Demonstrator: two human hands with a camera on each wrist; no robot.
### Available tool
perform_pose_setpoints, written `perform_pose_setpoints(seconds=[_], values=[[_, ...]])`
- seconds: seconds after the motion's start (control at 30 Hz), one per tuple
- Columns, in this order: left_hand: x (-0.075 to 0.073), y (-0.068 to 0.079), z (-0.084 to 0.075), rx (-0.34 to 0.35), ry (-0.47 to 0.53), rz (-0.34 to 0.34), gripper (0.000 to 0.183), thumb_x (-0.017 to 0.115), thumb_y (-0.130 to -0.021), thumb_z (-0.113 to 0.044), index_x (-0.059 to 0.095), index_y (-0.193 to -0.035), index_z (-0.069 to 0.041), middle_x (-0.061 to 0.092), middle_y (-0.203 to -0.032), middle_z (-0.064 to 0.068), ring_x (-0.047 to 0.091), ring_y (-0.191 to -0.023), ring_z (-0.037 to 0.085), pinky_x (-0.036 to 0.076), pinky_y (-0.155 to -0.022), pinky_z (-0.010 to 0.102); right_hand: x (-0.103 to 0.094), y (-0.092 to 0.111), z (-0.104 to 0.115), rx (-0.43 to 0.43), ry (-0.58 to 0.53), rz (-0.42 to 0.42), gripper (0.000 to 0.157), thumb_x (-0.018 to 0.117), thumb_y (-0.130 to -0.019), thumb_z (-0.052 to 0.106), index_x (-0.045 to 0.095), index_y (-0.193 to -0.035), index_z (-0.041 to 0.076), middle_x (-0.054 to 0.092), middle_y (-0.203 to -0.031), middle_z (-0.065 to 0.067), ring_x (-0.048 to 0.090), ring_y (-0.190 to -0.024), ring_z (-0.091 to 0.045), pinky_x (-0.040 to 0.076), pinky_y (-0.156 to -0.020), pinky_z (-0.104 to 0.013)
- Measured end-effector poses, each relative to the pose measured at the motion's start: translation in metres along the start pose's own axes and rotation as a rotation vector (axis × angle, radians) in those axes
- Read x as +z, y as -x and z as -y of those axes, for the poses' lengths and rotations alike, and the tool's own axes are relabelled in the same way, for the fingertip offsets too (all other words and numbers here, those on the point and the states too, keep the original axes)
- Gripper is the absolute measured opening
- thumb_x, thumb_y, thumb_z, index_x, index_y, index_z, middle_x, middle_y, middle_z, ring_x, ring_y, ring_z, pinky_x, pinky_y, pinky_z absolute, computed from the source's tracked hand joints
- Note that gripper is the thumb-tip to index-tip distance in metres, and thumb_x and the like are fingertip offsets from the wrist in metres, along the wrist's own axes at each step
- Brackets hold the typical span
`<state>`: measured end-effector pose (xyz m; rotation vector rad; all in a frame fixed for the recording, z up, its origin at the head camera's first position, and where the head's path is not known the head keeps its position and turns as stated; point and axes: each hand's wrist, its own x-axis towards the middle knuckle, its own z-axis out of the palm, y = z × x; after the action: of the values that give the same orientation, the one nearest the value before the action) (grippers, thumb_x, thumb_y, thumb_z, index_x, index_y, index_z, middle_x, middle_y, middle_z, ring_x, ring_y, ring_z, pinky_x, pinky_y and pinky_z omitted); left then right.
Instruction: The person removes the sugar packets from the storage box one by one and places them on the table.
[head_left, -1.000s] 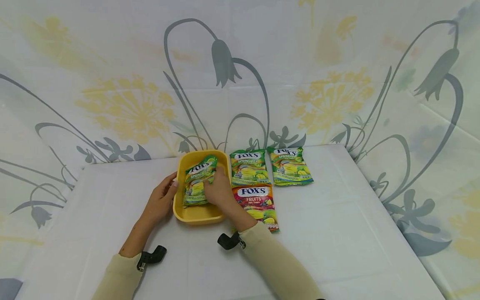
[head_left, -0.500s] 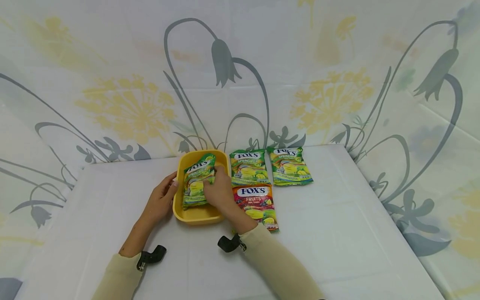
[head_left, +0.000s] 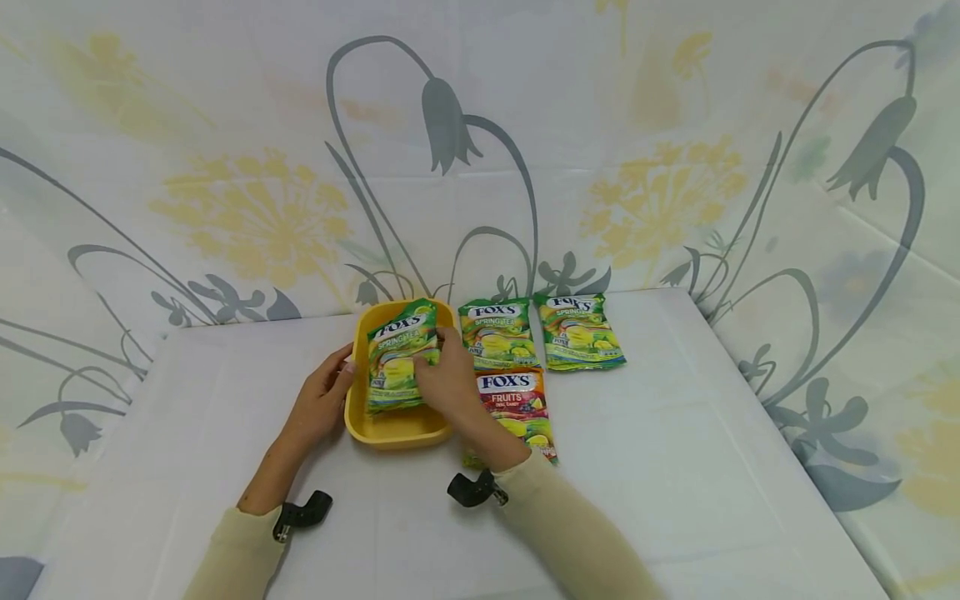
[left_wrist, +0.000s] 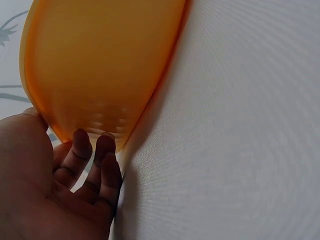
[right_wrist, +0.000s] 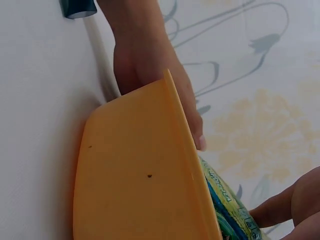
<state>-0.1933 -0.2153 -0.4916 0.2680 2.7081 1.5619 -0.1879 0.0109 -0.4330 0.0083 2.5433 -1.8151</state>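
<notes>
In the head view, my right hand [head_left: 447,379] pinches a green Fox's Spring Tea candy bag [head_left: 393,375] at its right side, with the thumb across its front. The bag is within the rim of a yellow plastic tub [head_left: 397,433]; whether it touches the bottom is hidden. My left hand [head_left: 318,408] holds the tub's left side. In the left wrist view, its thumb lies at the rim and its fingers [left_wrist: 102,150] curl against the outer wall. From the right wrist view, part of the green bag [right_wrist: 225,200] shows above the tub's rim [right_wrist: 185,125].
Two more green Spring Tea bags, one [head_left: 497,335] beside the tub and another [head_left: 580,333] farther right, lie on the white-covered table [head_left: 690,467]. A red Fox's Fruits bag [head_left: 513,408] lies below them, partly under my right forearm. Flowered cloth [head_left: 480,217] stands behind.
My right hand has shifted slightly right and away from me, and the green bag has moved with it, its top now near the tub's far rim. My left hand and the tub have stayed put.
</notes>
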Motion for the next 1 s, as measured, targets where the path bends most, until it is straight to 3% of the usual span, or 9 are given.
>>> perform_pose_setpoints(seconds=[0.3, 0.83, 1.0], values=[[0.000, 0.000, 0.001, -0.006, -0.009, -0.005, 0.054, 0.038, -0.107, -0.044, 0.037, -0.155, -0.020, 0.056, -0.107, 0.012, 0.053, -0.086, 0.024, 0.048, -0.070, 0.024, -0.015, 0.008, -0.001, 0.010, -0.026, -0.016, 0.056, 0.063, -0.097, 0.021, 0.042, -0.146, 0.005, 0.053, -0.136, -0.012, 0.050, -0.127, -0.025, 0.045, -0.103, -0.043], [0.000, 0.001, 0.002, 0.013, -0.008, -0.010, 0.052, 0.039, -0.108, -0.042, 0.039, -0.154, -0.018, 0.055, -0.104, 0.010, 0.052, -0.081, 0.021, 0.047, -0.067, 0.024, -0.049, 0.019, -0.003, 0.046, -0.115, -0.023, 0.056, 0.064, -0.096, 0.019, 0.041, -0.146, 0.006, 0.049, -0.140, -0.014, 0.049, -0.128, -0.027, 0.049, -0.098, -0.042], [0.000, 0.001, 0.002, 0.024, -0.003, -0.011, 0.051, 0.039, -0.108, -0.041, 0.039, -0.154, -0.019, 0.055, -0.104, 0.009, 0.053, -0.082, 0.020, 0.047, -0.069, 0.024, -0.064, 0.022, -0.004, 0.078, -0.128, -0.019, 0.059, 0.062, -0.097, 0.019, 0.037, -0.149, 0.004, 0.043, -0.146, -0.016, 0.041, -0.137, -0.030, 0.045, -0.104, -0.045]])
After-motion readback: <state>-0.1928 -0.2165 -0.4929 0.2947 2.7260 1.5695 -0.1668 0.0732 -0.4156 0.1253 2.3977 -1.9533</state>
